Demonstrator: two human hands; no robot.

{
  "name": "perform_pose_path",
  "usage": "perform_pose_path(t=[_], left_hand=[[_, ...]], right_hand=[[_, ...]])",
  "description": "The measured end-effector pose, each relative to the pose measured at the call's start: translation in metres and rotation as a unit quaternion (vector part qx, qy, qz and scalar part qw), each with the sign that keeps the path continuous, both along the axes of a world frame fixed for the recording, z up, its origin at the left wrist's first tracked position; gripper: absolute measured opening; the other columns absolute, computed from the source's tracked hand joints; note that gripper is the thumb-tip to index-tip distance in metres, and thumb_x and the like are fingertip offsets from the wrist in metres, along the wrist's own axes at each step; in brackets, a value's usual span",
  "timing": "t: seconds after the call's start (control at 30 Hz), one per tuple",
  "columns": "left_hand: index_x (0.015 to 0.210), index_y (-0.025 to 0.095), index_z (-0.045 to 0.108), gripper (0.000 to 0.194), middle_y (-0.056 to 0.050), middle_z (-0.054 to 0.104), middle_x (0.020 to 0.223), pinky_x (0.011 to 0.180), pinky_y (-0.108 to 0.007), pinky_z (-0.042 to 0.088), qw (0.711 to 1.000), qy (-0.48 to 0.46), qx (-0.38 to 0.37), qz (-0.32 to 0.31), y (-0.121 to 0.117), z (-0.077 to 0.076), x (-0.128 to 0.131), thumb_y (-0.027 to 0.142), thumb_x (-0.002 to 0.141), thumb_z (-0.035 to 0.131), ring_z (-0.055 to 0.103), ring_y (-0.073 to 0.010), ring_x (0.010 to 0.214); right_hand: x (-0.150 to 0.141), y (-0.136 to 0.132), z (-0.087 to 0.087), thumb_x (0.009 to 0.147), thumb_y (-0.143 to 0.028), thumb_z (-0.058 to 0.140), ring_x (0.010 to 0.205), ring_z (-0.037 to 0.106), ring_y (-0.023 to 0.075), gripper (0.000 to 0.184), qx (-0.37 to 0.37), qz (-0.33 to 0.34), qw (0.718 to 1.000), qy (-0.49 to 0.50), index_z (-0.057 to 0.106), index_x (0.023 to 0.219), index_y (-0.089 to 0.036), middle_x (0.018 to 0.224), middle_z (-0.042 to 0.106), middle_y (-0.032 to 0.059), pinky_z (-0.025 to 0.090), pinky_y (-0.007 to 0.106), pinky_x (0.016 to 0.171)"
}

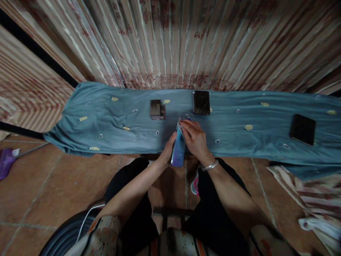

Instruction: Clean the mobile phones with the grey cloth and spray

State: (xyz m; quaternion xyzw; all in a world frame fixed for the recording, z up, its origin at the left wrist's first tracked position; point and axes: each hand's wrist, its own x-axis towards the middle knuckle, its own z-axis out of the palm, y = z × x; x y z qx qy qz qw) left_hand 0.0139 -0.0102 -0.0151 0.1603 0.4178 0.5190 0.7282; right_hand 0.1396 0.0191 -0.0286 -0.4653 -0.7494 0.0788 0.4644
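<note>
A smartphone (178, 151) with a shiny blue-to-purple back is held tilted over the near edge of the cloth-covered surface. My left hand (168, 147) grips its left side, the thumb along the edge. At the upper end, my right hand (195, 138) has its fingers closed on a small pale cloth-like piece (179, 123) pressed against the phone; its exact kind is hard to make out. Just beyond my hands lies a dark flat device (201, 102) on top of another thin one. To the left is a small device (157, 109), partly blurred out.
A blue-green patterned cloth (138, 137) covers the long narrow surface. A black rectangular case or wallet (303, 129) rests at the right. Pleated curtains (186, 46) hang behind. Below are a tiled floor (32, 188), a purple object (7, 161) and striped fabric (306, 192).
</note>
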Motion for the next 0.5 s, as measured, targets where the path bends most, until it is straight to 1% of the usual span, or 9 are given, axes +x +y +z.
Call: perform_pose_path(t=[0.1, 0.2, 0.3, 0.37, 0.5], left_hand=[[0.087, 0.017, 0.074, 0.021, 0.002, 0.068, 0.071, 0.091, -0.03, 0.052, 1.0, 0.013, -0.009, -0.01, 0.0, -0.001, -0.001, 0.036, 0.094, 0.066, 0.065, -0.0153, 0.073], [0.081, 0.017, 0.072, 0.023, 0.002, 0.067, 0.068, 0.086, -0.03, 0.053, 1.0, 0.012, -0.017, -0.013, 0.0, 0.001, -0.003, 0.035, 0.094, 0.067, 0.063, -0.0146, 0.069], [0.086, 0.016, 0.075, 0.023, 0.0, 0.072, 0.073, 0.084, -0.029, 0.054, 1.0, -0.006, -0.021, -0.008, 0.0, 0.004, -0.005, 0.035, 0.095, 0.064, 0.067, -0.0152, 0.071], [0.093, 0.017, 0.076, 0.024, -0.001, 0.074, 0.075, 0.085, -0.031, 0.055, 0.999, -0.023, -0.032, -0.011, 0.0, 0.005, -0.008, 0.038, 0.094, 0.066, 0.07, -0.0172, 0.074], [0.105, 0.016, 0.077, 0.035, -0.003, 0.077, 0.079, 0.085, -0.032, 0.057, 0.998, -0.024, -0.058, -0.022, 0.001, 0.006, -0.012, 0.048, 0.09, 0.07, 0.074, -0.021, 0.079]], right_hand=[[0.003, 0.003, -0.002, 0.106, -0.032, 0.047, 0.112, 0.069, 0.0254, 0.032, -0.018, -0.011, 1.0, -0.003, 0.075, 0.121, -0.025, 0.122, 0.076, 0.008, 0.056, 0.047, 0.104], [0.007, 0.005, -0.004, 0.105, -0.032, 0.047, 0.113, 0.068, 0.0262, 0.032, -0.024, -0.017, 1.0, 0.003, 0.075, 0.121, -0.025, 0.121, 0.076, 0.0086, 0.055, 0.049, 0.104], [0.009, 0.006, -0.006, 0.105, -0.032, 0.048, 0.114, 0.069, 0.0268, 0.031, -0.029, -0.018, 0.999, 0.014, 0.075, 0.119, -0.026, 0.12, 0.076, 0.0089, 0.055, 0.049, 0.105], [0.009, 0.006, -0.008, 0.104, -0.032, 0.048, 0.115, 0.069, 0.0272, 0.031, -0.042, -0.018, 0.999, 0.019, 0.075, 0.118, -0.026, 0.12, 0.076, 0.0089, 0.055, 0.05, 0.105], [0.01, 0.007, -0.009, 0.103, -0.032, 0.049, 0.112, 0.071, 0.0259, 0.03, -0.056, -0.031, 0.997, 0.031, 0.076, 0.114, -0.026, 0.118, 0.078, 0.0077, 0.056, 0.047, 0.104]])
